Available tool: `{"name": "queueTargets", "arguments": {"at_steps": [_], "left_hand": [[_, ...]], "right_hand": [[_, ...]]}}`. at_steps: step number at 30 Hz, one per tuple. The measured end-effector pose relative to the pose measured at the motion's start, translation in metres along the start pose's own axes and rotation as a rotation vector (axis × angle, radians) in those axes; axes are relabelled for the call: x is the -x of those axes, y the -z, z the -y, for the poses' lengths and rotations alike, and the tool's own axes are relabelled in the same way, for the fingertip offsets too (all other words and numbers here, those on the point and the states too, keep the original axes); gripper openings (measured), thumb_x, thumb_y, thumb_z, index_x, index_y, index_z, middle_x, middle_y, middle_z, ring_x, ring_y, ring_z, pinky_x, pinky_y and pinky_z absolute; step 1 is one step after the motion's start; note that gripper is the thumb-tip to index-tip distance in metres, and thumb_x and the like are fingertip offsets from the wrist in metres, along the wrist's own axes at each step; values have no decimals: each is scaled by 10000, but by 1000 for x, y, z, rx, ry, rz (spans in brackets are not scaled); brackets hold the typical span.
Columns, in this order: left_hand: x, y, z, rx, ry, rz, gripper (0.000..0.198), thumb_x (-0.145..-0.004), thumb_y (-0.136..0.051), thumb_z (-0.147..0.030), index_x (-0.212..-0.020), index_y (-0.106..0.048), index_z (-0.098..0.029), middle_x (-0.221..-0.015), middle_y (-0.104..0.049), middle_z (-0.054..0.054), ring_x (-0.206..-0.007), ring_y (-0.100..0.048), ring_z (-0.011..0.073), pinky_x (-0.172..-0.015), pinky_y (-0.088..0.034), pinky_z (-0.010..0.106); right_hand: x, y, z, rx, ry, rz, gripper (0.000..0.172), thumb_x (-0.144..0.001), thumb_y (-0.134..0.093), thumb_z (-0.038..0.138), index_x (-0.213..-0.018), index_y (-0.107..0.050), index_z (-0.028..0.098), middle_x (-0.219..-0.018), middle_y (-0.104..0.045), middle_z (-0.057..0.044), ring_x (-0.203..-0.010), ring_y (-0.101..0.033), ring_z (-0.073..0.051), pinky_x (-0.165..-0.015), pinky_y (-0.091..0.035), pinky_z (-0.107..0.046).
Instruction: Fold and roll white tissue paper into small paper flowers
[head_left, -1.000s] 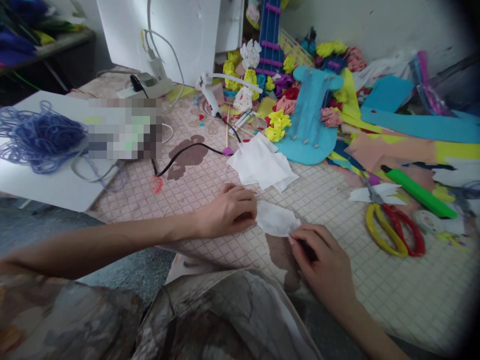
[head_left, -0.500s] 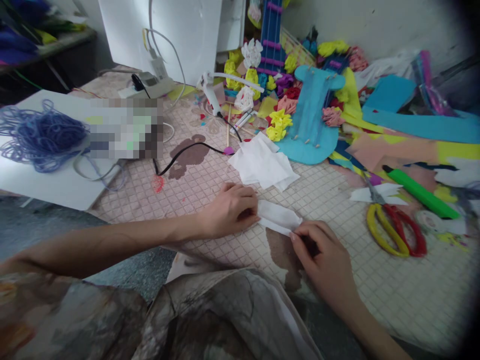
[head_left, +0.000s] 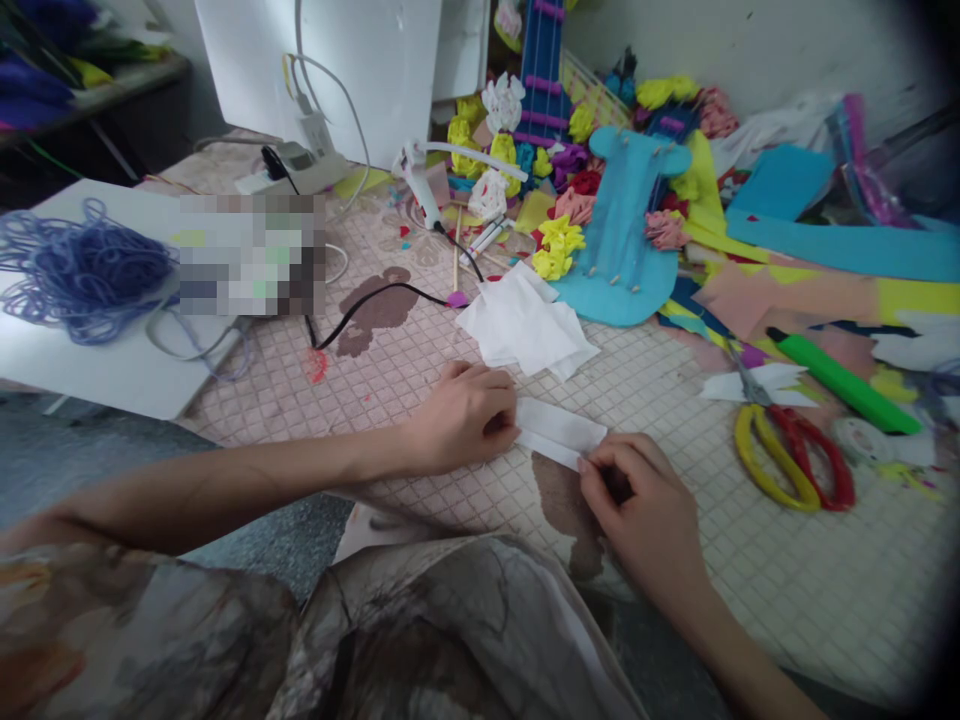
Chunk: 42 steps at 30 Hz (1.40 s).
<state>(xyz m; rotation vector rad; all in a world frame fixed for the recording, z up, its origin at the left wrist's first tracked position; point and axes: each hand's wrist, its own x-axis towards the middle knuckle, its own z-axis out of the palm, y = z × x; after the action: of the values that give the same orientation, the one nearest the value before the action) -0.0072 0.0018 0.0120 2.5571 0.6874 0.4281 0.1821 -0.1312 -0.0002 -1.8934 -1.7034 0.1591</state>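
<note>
A small strip of white paper [head_left: 561, 432], with a fold along its near edge, lies between my hands over the quilted tablecloth [head_left: 405, 400]. My left hand [head_left: 469, 415] pinches its left end, fingers curled. At the near right corner, my right hand [head_left: 637, 490] grips the strip between thumb and forefinger. Just beyond the strip rests a loose stack of white paper pieces [head_left: 529, 325].
Scissors [head_left: 795, 455] and a green cutter [head_left: 844, 380] lie at the right. Behind are a blue cutout [head_left: 626, 240], crepe flowers [head_left: 559, 250] and a glue gun [head_left: 420, 190] with a black cord. Purple yarn [head_left: 90, 270] sits at the left.
The paper strip now lies flatter, with its far right corner spread out. My right hand has shifted very slightly; my left hand is almost unmoved.
</note>
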Motion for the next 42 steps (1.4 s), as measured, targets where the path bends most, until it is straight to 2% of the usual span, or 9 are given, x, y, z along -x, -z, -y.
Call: {"name": "queueTargets", "arguments": {"at_steps": [20, 22, 26, 31, 33, 36, 38, 42], "left_hand": [[0, -3, -4, -58, 44, 16, 72, -768, -556, -204, -717, -540, -155, -860, -596, 12, -882, -526, 171, -828, -313, 332], [1, -4, -3, -25, 58, -8, 29, -765, -558, -190, -767, -553, -161, -884, -603, 12, -900, -528, 174, -840, -311, 335], [3, -4, -1, 59, 35, -20, 122, -800, -535, -153, -884, -612, -195, -970, -602, 14, -980, -513, 182, -879, -297, 348], [1, -2, -4, 58, 31, 17, 137, -812, -544, -164, -860, -663, -212, -955, -596, 16, -963, -511, 180, -876, -290, 361], [-1, -2, -8, 27, 50, 21, 113, -830, -575, -274, -830, -656, -196, -937, -600, 26, -945, -511, 192, -844, -295, 368], [-5, -4, -15, -54, 86, 20, 262, -817, -609, -436, -770, -635, -179, -920, -599, 44, -938, -506, 217, -810, -289, 387], [-6, -6, -18, -103, 100, 11, 267, -790, -644, -434, -750, -617, -172, -926, -596, 50, -943, -501, 226, -805, -283, 395], [-5, -6, -17, -104, 96, 15, 148, -771, -653, -311, -762, -603, -172, -934, -596, 46, -948, -496, 222, -801, -283, 383]], "right_hand": [[0, -3, 0, 104, 37, -33, 145, -842, -557, 272, -718, -525, 204, -835, -576, 1, -674, -541, -134, -597, -406, -268], [0, -3, 1, 87, 29, -36, 118, -836, -567, 262, -738, -533, 206, -829, -571, 6, -658, -534, -128, -591, -406, -263], [0, -1, 0, 30, 23, 0, 37, -847, -541, 229, -830, -570, 213, -864, -569, 2, -685, -541, -129, -610, -416, -262], [-2, 0, 1, 24, 7, 47, 90, -873, -514, 262, -855, -592, 222, -911, -594, -4, -765, -578, -152, -641, -419, -279], [-4, -1, 4, 43, -13, 53, 115, -879, -522, 308, -829, -581, 222, -877, -592, 4, -744, -581, -153, -624, -408, -281], [-7, -3, 8, 120, -42, 45, 174, -859, -563, 378, -777, -564, 225, -814, -577, 18, -660, -561, -149, -574, -374, -286], [-7, -5, 10, 169, -57, 31, 194, -833, -597, 397, -753, -553, 225, -794, -567, 21, -643, -554, -154, -551, -354, -287], [-5, -7, 8, 167, -47, 26, 203, -832, -609, 401, -754, -549, 224, -797, -563, 19, -651, -552, -154, -552, -361, -284]]}}
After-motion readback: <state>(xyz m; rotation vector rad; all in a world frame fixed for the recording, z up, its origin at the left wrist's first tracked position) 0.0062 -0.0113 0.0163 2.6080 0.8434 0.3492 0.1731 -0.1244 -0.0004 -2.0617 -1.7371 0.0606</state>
